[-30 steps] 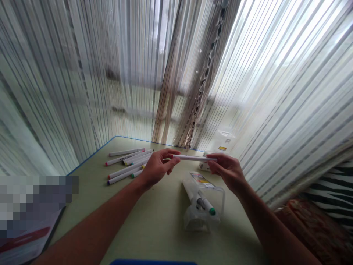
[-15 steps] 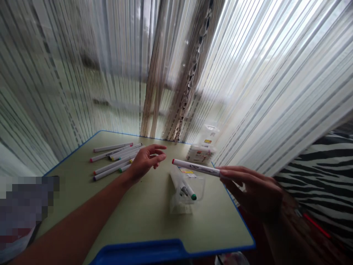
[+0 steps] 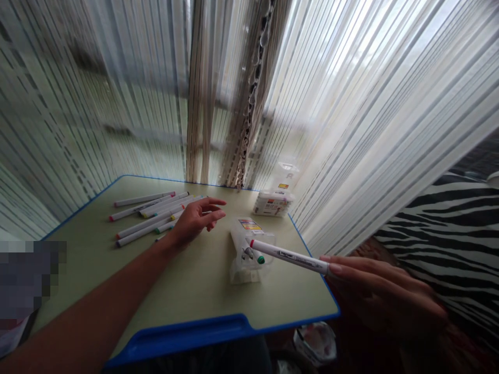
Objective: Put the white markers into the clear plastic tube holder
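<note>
One white marker (image 3: 290, 256) is pinched by its end in the right fingers (image 3: 360, 266); the left fingers (image 3: 212, 202), half-open, hold nothing; gripping mid-barrel should steady it.

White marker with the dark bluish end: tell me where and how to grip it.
Pinch the bluish-ended marker mid-barrel, probably from its near side: it lies flat, straight and slim, with a white orange-ended marker close along its far side.

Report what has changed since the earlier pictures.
The left hand has let go of the red-ended marker; the right hand alone holds it and has drawn it rightward and nearer the camera, its red end now showing before the clear case. The loose markers and the case stayed put.
</note>
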### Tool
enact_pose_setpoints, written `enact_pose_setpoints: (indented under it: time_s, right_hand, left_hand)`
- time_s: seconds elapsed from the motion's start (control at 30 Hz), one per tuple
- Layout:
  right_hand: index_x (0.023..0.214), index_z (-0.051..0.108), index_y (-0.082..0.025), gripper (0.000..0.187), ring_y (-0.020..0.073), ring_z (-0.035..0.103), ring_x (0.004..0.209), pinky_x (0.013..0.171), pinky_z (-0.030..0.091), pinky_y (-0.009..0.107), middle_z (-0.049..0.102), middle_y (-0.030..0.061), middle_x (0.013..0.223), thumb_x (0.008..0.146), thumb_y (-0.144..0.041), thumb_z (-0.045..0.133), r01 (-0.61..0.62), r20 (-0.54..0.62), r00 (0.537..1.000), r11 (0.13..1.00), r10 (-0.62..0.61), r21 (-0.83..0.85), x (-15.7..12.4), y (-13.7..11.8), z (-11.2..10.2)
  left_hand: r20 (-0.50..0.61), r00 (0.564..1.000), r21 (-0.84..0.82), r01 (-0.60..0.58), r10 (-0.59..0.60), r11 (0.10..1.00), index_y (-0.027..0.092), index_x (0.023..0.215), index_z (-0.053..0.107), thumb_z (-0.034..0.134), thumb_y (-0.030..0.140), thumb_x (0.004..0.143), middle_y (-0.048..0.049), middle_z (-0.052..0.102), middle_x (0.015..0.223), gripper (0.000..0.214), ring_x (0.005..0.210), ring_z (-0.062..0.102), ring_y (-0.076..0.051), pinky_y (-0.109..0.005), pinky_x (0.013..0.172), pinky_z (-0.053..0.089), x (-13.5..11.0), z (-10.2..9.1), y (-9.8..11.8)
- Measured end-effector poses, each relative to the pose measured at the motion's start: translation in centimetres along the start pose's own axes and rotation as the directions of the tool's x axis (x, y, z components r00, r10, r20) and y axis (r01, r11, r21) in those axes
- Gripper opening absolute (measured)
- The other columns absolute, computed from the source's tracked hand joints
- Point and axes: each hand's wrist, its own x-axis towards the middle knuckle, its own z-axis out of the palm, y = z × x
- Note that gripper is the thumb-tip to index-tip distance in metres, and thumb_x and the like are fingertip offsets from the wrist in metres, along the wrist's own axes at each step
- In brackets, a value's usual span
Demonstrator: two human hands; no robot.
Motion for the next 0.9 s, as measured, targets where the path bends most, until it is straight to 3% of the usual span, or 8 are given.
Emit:
enact_pose_setpoints:
  time_s: [0.27,0.5,0.67,0.9]
  right_hand:
    - [0.122,0.068,-0.016,0.047,0.0179,0.074,0.091,0.074,0.061,0.024,0.076,0.0097,0.108,0.079,0.004,0.065,0.016,0.080,0.997,1.000,-0.014,-0.018,-0.5,-0.5,-0.7]
    - [0.123,0.067,-0.015,0.049,0.0187,0.075,0.087,0.074,0.062,0.025,0.077,0.0099,0.101,0.078,0.004,0.068,0.050,0.066,0.997,0.997,-0.047,-0.054,0.1,-1.0,-0.5]
    - [0.126,0.066,-0.018,0.055,0.0210,0.075,0.083,0.072,0.063,0.028,0.078,0.0082,0.098,0.075,0.001,0.073,0.024,0.074,0.997,0.994,-0.016,-0.110,-0.2,-1.2,-0.3]
    - [0.126,0.065,-0.025,0.052,0.0203,0.075,0.072,0.064,0.063,0.028,0.079,0.0044,0.091,0.078,-0.006,0.074,-0.019,0.023,0.999,0.990,0.023,-0.138,-0.2,-1.3,0.4]
  left_hand:
    - [0.062,0.998,0.045,0.025,-0.028,0.999,0.012,0.111,0.065,0.076,0.040,0.072,-0.0046,0.065,0.080,0.049,0.055,0.050,-0.010,-0.024,0.048,0.041,0.2,0.0,-0.2]
    - [0.091,0.995,0.088,0.028,-0.036,0.996,0.011,0.110,0.066,0.075,0.040,0.073,-0.0052,0.065,0.084,0.048,0.057,0.051,-0.009,-0.024,0.051,0.041,-0.2,0.5,-0.2]
    - [0.115,0.993,0.129,0.021,-0.036,0.991,0.014,0.109,0.067,0.075,0.040,0.073,-0.0073,0.067,0.094,0.045,0.058,0.053,-0.010,-0.024,0.051,0.041,-0.4,0.8,-0.3]
    - [0.113,0.993,0.141,0.018,-0.034,0.990,0.015,0.107,0.069,0.075,0.040,0.072,-0.0068,0.067,0.094,0.043,0.057,0.053,-0.009,-0.024,0.050,0.041,-0.6,1.0,-0.1]
